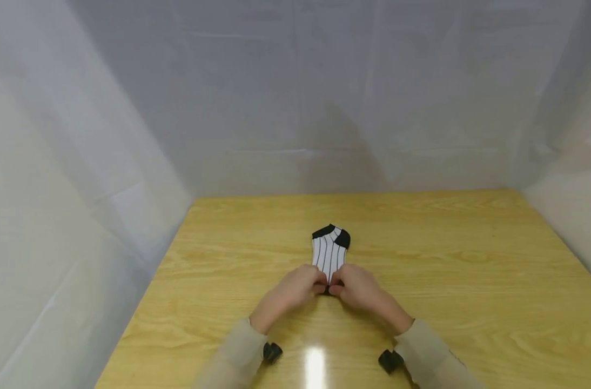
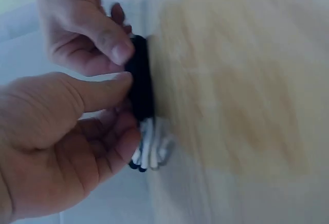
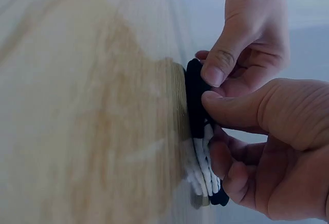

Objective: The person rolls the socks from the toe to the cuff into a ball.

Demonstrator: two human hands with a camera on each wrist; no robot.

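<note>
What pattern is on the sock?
White with thin black stripes and black ends on the sock; clearest in the head view.

A wooden table (image 1: 470, 281) with a light, yellowish grain is seen filling the near part of the scene. It is enclosed on the left, far and right sides by pale, translucent sheeting (image 1: 295, 97), in which faint creases are shown. A bright glare of overhead light (image 1: 315, 367) is reflected on the tabletop near its near edge.
</note>
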